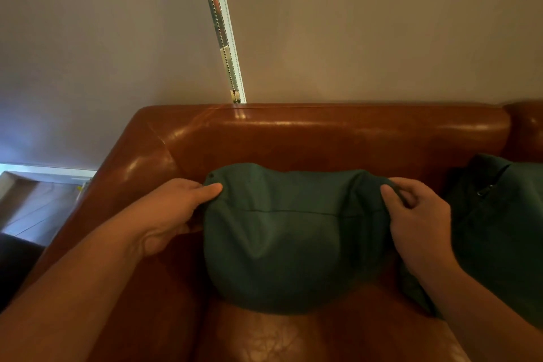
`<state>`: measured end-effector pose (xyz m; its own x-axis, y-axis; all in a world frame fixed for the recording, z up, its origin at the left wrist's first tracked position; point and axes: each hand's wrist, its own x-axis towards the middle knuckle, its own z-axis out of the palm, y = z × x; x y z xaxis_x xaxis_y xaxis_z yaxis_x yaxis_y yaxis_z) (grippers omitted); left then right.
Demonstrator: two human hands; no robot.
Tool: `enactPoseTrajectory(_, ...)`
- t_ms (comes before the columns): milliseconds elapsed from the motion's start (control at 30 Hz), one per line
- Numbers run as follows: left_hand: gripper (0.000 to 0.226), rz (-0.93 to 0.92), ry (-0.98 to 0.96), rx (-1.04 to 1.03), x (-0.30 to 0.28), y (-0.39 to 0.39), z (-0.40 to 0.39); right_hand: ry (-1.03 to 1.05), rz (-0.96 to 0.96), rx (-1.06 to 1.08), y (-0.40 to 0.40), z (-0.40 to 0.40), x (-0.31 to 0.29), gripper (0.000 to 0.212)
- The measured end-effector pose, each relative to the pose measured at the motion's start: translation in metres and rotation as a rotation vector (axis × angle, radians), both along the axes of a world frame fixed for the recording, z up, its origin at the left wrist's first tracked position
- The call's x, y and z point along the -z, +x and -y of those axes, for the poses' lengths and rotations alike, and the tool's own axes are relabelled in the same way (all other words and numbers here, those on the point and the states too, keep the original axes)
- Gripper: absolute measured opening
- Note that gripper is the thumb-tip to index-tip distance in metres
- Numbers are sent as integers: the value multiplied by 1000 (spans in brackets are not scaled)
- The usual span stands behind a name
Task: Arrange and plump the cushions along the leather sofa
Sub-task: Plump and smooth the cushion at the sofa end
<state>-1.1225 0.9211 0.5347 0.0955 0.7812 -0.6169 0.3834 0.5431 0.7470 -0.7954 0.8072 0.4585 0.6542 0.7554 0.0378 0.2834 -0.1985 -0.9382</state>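
Note:
A dark green cushion [291, 244] stands on the seat of the brown leather sofa [323, 138], leaning against the backrest near the sofa's left end. My left hand [173, 209] grips the cushion's upper left corner, thumb on the front. My right hand [417, 214] pinches its upper right corner. A second dark green cushion [499, 229], with a zip showing, lies just to the right, partly behind my right forearm and cut off by the frame edge.
The sofa's left armrest [123, 185] curves down beside my left arm. Behind the backrest is a plain wall with a blind's bead chain [223, 38] hanging down. Wooden floor [38, 203] shows at the far left.

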Motion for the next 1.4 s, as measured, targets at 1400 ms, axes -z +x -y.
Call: enactPoseTrajectory(1400,69,-684,1328,58,53,-22,-6,240,1073,-392,-15,65,18,57)
